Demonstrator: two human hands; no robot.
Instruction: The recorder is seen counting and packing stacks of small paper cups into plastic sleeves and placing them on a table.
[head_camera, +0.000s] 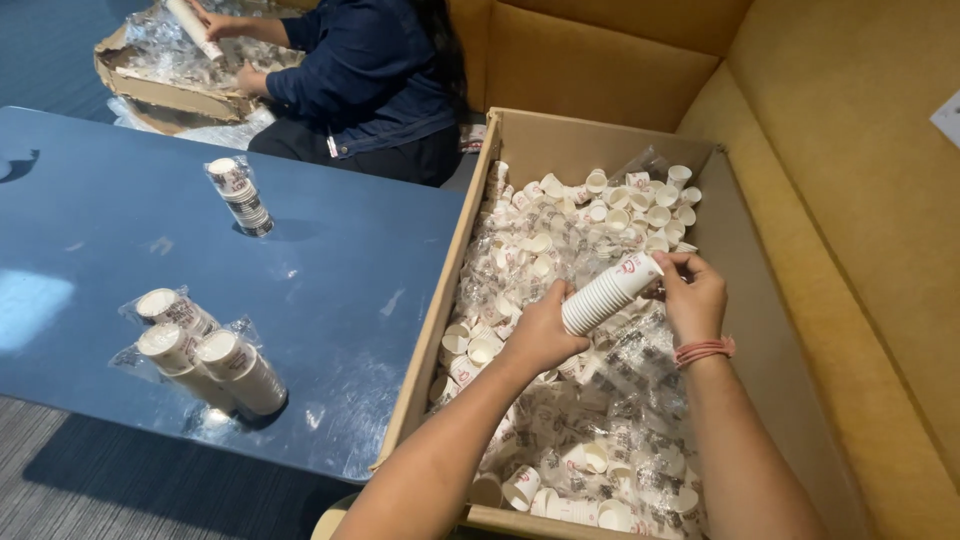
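1. Holding a stack of nested white paper cups (608, 293) over the big cardboard box (735, 240), your hands are apart, one at each end of it.
2. Left hand (545, 330) is clamped round the stack's lower end; right hand (693, 297) pinches the top cup at the rim end with its fingertips.
3. Stack lies tilted, bridging both hands, above the middle of the box, nearer its right wall than the left.
4. To do this well, I'd say: keep the left grip firm on the base, work only the top cup with the right, and stay over the box so any slip lands inside.
5. Below, the box is full of loose cups and wrapped sleeves (560, 250).
6. On the blue desk (340, 260): three wrapped cup stacks (205, 360) near the front left corner, one wrapped stack (240, 195) further back.
7. Another person (370, 70) works at a second box (165, 90) past the desk's far edge.
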